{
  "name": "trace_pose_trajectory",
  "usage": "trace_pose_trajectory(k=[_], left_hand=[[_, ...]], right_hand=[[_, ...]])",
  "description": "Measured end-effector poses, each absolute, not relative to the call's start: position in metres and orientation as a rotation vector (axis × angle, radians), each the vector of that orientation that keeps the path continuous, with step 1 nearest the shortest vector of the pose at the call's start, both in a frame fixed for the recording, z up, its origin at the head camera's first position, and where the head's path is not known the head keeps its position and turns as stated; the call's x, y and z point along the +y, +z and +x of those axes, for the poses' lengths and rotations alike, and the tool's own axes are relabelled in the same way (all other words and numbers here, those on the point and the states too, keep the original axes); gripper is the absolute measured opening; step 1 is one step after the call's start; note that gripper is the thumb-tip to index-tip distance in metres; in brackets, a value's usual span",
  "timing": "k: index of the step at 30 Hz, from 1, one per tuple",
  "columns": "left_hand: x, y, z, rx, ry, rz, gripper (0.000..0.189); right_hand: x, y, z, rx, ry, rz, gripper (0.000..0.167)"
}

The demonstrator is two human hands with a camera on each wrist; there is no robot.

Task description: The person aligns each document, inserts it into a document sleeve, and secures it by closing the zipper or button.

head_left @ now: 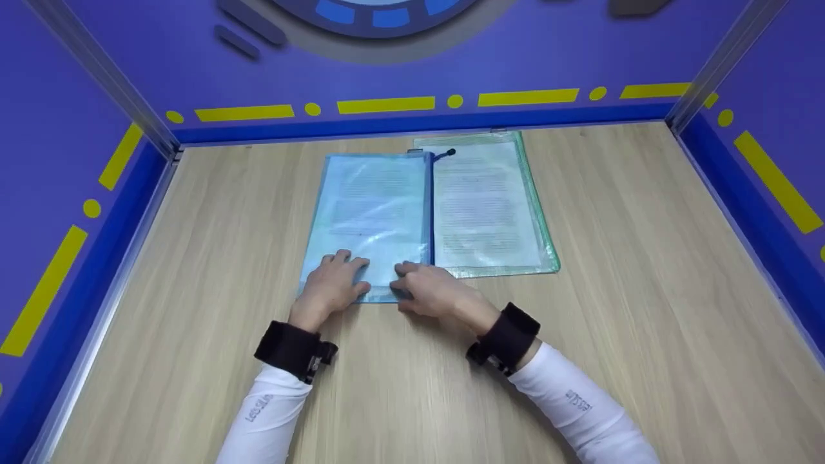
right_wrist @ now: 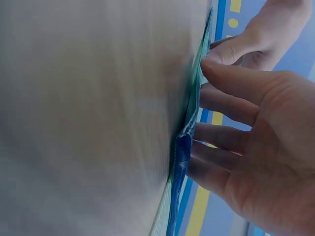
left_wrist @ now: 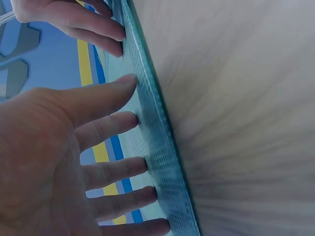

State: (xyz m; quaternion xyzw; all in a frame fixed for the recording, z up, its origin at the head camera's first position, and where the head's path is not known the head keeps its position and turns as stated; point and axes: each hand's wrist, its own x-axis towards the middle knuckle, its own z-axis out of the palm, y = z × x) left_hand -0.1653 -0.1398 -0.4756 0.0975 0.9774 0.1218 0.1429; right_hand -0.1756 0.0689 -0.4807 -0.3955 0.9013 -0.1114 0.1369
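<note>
A translucent blue zip folder [head_left: 377,212] with printed paper inside lies on the table, its dark blue zip edge to the right. It overlaps the left part of a green-edged zip folder [head_left: 486,206], which also holds a printed sheet. My left hand [head_left: 330,283] rests on the blue folder's near left part, fingers spread and fairly straight; in the left wrist view the fingertips [left_wrist: 130,81] touch it just inside its near edge. My right hand [head_left: 435,290] touches the near right corner, its relaxed fingers [right_wrist: 221,135] lying on the folder by the zip end.
A zip pull [head_left: 451,152] with a dark tip sticks out from the blue folder's far right corner over the green one. The wooden table [head_left: 644,290] is bounded by blue panels [head_left: 548,58] with yellow markings at the back and both sides.
</note>
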Motion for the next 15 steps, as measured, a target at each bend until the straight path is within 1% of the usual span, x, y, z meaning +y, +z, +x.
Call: trace_pose_trajectory(k=[4,8,15], left_hand=[[-0.144,-0.477,-0.168,2.828,0.316,0.231,0.052],[-0.151,-0.476,-0.172,2.825,0.329,0.198,0.052],[-0.166,-0.477,-0.18,2.829,0.35,0.151,0.051]], right_hand=[[0.061,-0.481,-0.18,2.57,-0.28,-1.098,0.046],[0.055,-0.482,-0.184,2.557,-0.26,-1.044,0.047],[0.043,-0.485,-0.193,2.543,-0.276,-1.077,0.048]])
